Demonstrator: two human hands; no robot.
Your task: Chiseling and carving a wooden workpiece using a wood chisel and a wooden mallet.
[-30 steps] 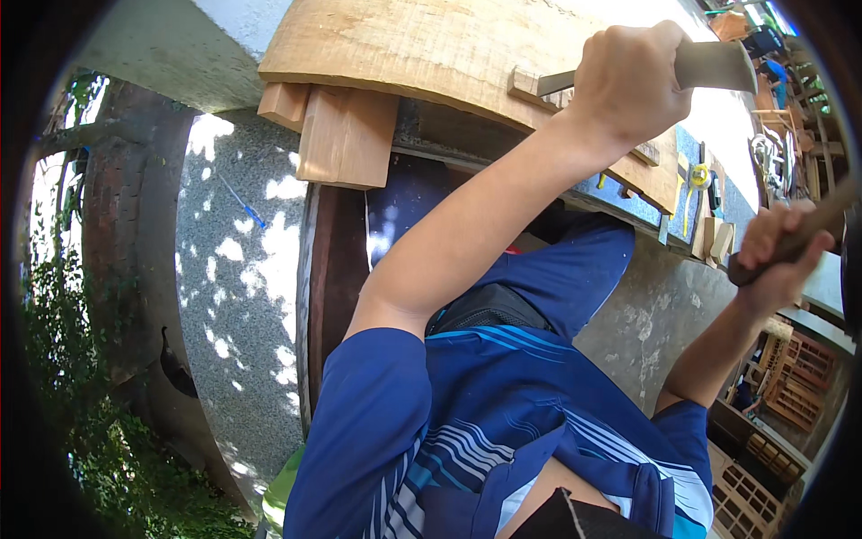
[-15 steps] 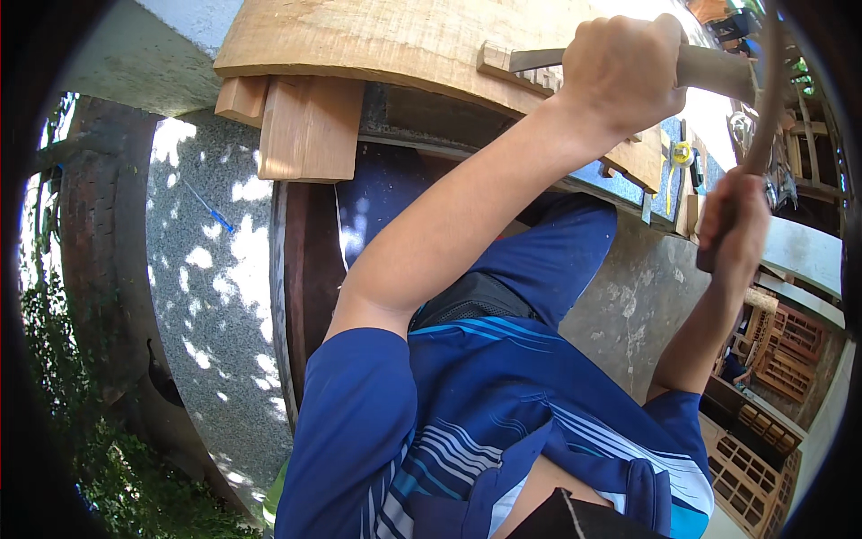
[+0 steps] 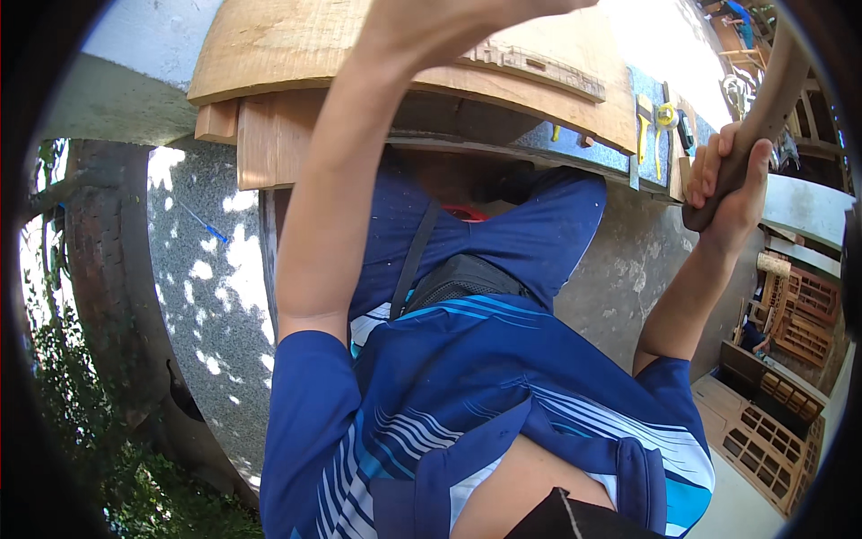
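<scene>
My right hand (image 3: 734, 190) is closed around a long curved wooden handle (image 3: 761, 112) at the right. The tool's head lies beyond the picture, so its kind cannot be made out. My left hand (image 3: 458, 25) is over the thick pale wooden board (image 3: 278, 45), mostly cut off by the upper edge. Its fingers and anything in them are hidden. Just right of that hand, a narrow wooden strip (image 3: 548, 74) with cut notches lies on the board.
A yellow tape measure (image 3: 665, 115), a yellow-handled tool (image 3: 643, 126) and a dark tool (image 3: 685, 130) lie right of the board. Wooden blocks (image 3: 283, 135) support its left end. A blue pen-like item (image 3: 214, 234) rests on the speckled slab (image 3: 202, 296) at left.
My left hand has moved left and up along the board, partly out of the picture; the chisel it held no longer shows. My right hand has shifted slightly, still gripping the handle.
</scene>
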